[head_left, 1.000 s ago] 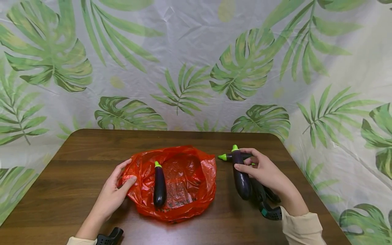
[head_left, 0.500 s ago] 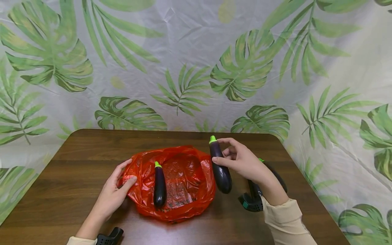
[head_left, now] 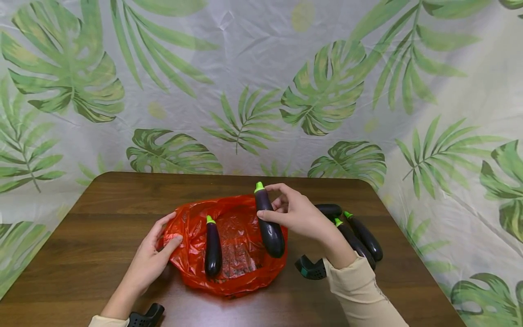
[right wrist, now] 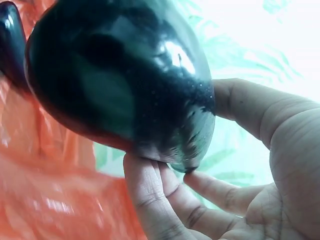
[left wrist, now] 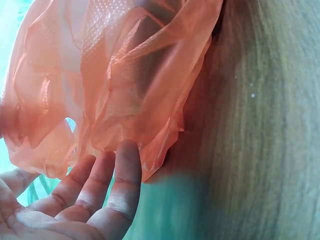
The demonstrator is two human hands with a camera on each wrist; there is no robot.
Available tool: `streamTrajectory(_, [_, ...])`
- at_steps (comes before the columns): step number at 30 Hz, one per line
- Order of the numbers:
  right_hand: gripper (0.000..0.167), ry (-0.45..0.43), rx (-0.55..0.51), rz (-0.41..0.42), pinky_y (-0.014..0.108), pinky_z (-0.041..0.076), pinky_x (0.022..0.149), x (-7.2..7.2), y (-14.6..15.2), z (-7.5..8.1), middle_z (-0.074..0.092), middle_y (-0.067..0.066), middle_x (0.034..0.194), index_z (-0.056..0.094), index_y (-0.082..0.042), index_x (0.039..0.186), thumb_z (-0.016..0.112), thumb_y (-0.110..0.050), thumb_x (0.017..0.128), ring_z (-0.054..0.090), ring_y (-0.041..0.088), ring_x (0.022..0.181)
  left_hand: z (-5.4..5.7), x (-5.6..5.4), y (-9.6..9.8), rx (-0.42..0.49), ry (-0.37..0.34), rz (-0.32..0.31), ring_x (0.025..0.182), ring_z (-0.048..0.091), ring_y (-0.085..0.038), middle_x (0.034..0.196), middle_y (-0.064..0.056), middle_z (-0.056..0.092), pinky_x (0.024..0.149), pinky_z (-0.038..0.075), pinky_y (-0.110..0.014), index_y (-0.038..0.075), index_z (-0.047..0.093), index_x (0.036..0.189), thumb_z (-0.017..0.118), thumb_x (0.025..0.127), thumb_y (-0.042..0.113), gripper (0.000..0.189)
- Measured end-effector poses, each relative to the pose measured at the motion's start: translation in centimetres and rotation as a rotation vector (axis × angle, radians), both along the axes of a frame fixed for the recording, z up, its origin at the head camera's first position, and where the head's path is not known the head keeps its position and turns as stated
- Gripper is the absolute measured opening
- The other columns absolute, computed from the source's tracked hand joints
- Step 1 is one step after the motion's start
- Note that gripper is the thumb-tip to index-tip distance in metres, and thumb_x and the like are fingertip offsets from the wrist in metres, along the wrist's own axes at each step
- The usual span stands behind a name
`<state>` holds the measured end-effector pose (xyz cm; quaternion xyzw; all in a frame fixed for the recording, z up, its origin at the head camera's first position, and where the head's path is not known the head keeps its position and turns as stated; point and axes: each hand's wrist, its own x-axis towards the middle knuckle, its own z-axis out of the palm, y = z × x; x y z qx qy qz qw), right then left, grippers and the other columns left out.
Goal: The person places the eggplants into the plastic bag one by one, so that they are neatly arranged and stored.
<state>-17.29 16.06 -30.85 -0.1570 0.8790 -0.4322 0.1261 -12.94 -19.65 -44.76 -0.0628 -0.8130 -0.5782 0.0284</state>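
Observation:
My right hand [head_left: 298,213] pinches a dark purple eggplant [head_left: 269,231] between thumb and fingers, its bright green stem end pointing up. The eggplant hangs over the right side of an opened red plastic bag [head_left: 241,285]. Inside the bag lies another eggplant [head_left: 213,254], toward the left. My left hand [head_left: 153,252] rests against the bag's left edge, thumb and fingers spread. In the left wrist view its extended fingers [left wrist: 128,172] touch the thin plastic. The right wrist view shows the rounded bottom of the held eggplant [right wrist: 120,75] with fingertips at its sides.
On the brown wooden table [head_left: 102,227], right of the bag and partly behind my right arm, lie three more eggplants: one at the back [head_left: 328,210], another eggplant [head_left: 367,238], and a third eggplant [head_left: 353,240]. A leaf-patterned cloth [head_left: 261,109] hangs behind the table.
My right hand has lifted the eggplant from the group on the right and carried it left, over the bag. The left hand, the bag and the eggplant inside have stayed put.

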Motion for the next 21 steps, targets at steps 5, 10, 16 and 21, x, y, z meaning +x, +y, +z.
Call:
streamTrajectory(5, [0.066,-0.002,0.011,0.007,0.038,0.064,0.08,0.0,-1.6,-0.6,0.069,0.012,0.109,0.05,-0.013,0.153,0.08,-0.034,0.098,0.071,0.019,0.093,0.0,0.0,0.0,-0.006,0.003,0.002,0.139,0.059,-0.045,0.166,-0.022,0.047,0.091,0.056,-0.015,0.021,0.034,0.167,0.063,0.11,0.026,0.065])
streamTrajectory(10, [0.066,-0.001,0.039,0.003,0.033,0.062,0.078,0.1,-3.0,-1.4,0.069,0.01,0.107,0.05,-0.015,0.153,0.08,-0.035,0.097,0.071,0.019,0.093,0.1,0.0,0.0,-0.018,0.006,0.005,0.139,0.059,-0.045,0.166,-0.022,0.047,0.093,0.058,-0.018,0.021,0.035,0.167,0.063,0.11,0.027,0.065])
streamTrajectory(16, [0.067,-0.003,0.051,0.016,0.031,0.06,0.071,0.2,-4.7,-2.1,0.068,0.008,0.103,0.051,-0.014,0.153,0.081,-0.036,0.097,0.069,0.018,0.088,0.1,0.0,0.0,-0.018,0.01,0.004,0.136,0.062,-0.042,0.164,-0.022,0.048,0.091,0.058,-0.018,0.02,0.035,0.167,0.064,0.109,0.026,0.064])
streamTrajectory(21, [0.068,0.03,0.093,0.03,0.029,0.056,0.07,0.3,-6.0,-2.6,0.067,0.005,0.1,0.051,-0.014,0.153,0.082,-0.038,0.096,0.065,0.016,0.085,0.1,-0.1,0.0,-0.012,0.01,0.0,0.134,0.063,-0.038,0.164,-0.022,0.049,0.089,0.055,-0.015,0.02,0.036,0.166,0.064,0.109,0.026,0.064])
